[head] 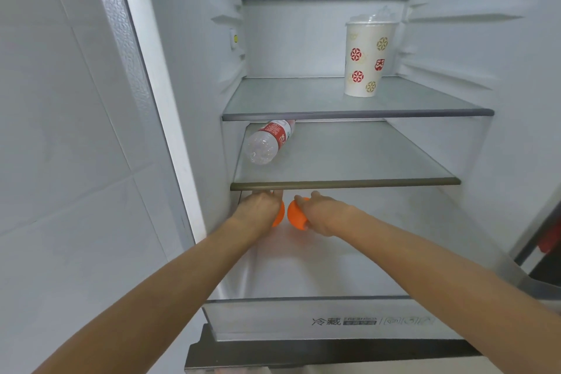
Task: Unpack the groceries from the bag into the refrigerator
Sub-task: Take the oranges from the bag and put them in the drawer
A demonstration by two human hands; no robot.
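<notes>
Both my arms reach into the open refrigerator, under its second glass shelf. My left hand grips an orange fruit that shows only as a sliver past my knuckles. Just to its right, my right hand holds a second orange fruit, thumb under it and fingers over its top. The two fruits sit side by side, almost touching, low over the bottom shelf. No grocery bag is in view.
A clear water bottle with a red label lies on its side at the left of the second shelf. A tall patterned paper cup stands on the top shelf. A drawer front runs below my arms. The fridge's left wall is close.
</notes>
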